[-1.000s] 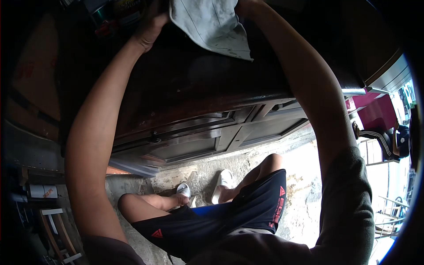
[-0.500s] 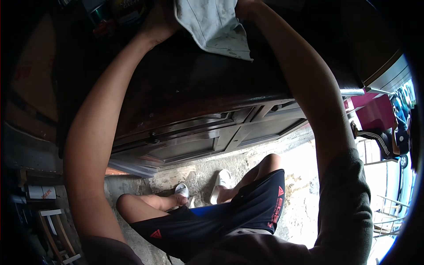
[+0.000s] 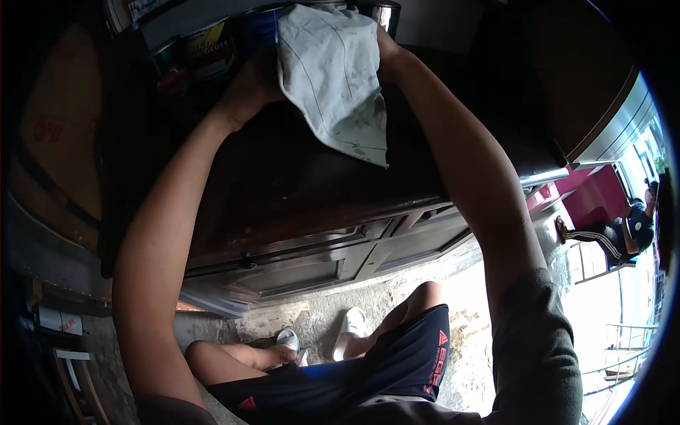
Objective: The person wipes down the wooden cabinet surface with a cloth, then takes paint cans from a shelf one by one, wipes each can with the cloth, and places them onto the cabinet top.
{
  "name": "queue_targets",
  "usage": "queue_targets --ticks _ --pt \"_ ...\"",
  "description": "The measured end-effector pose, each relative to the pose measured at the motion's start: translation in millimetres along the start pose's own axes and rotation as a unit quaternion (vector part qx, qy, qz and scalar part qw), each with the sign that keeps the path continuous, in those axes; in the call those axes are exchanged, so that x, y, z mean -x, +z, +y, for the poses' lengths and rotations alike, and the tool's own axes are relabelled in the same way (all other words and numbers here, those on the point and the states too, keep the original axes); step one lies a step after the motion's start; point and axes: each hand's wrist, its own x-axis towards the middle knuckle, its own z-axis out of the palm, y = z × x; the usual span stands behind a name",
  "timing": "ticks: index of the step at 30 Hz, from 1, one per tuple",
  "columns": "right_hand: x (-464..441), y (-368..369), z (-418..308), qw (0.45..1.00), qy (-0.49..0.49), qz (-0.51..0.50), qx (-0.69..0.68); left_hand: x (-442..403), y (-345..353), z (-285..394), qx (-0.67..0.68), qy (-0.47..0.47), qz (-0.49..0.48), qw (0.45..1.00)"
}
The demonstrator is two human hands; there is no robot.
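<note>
A pale, stained cloth (image 3: 333, 78) with thin dark lines hangs between my hands, above the dark wooden cabinet top (image 3: 283, 177). My left hand (image 3: 256, 88) is at the cloth's left edge, in shadow, closed on it. On the other side, my right hand (image 3: 388, 55) grips the right edge. Most of the fingers on both hands are hidden by the cloth, and whatever lies behind or under it cannot be seen. The cloth's lower corner dangles free over the cabinet top.
Paint cans (image 3: 212, 49) stand at the back left of the cabinet, and another can (image 3: 386, 15) at the back. Panelled doors (image 3: 304, 265) face my knees. At the left is a wooden stool (image 3: 88, 382). A seated person (image 3: 623, 230) is far right.
My view has tilted up, so hands and cloth appear lower and the cans behind show more. Both hands stay at the cloth's edges.
</note>
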Motion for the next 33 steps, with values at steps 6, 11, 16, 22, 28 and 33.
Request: queue_targets --ticks 6,11,16,22,28,33 --pt "-13.2 -3.1 1.4 0.996 -0.082 -0.019 -0.006 -5.4 4.9 -1.0 -0.031 0.029 -0.008 0.999" --pt "-16.6 -17.2 11.6 0.998 -0.005 -0.046 0.032 -18.9 11.5 -14.1 -0.136 0.053 0.008 0.989" --pt "-18.8 -16.5 2.5 0.999 0.025 -0.026 -0.006 -14.0 15.5 -5.4 -0.154 0.094 0.053 0.982" --pt "-13.5 -4.7 11.2 0.998 -0.035 0.008 0.049 -2.0 9.1 17.0 -0.061 0.068 0.027 0.995" --pt "-11.0 -11.3 2.4 0.999 -0.028 0.021 -0.014 -1.6 12.5 24.7 -0.015 0.006 0.032 0.999" --pt "-11.4 -7.7 8.6 0.999 0.009 0.009 0.038 -1.9 12.6 20.6 -0.033 0.028 0.037 0.998"
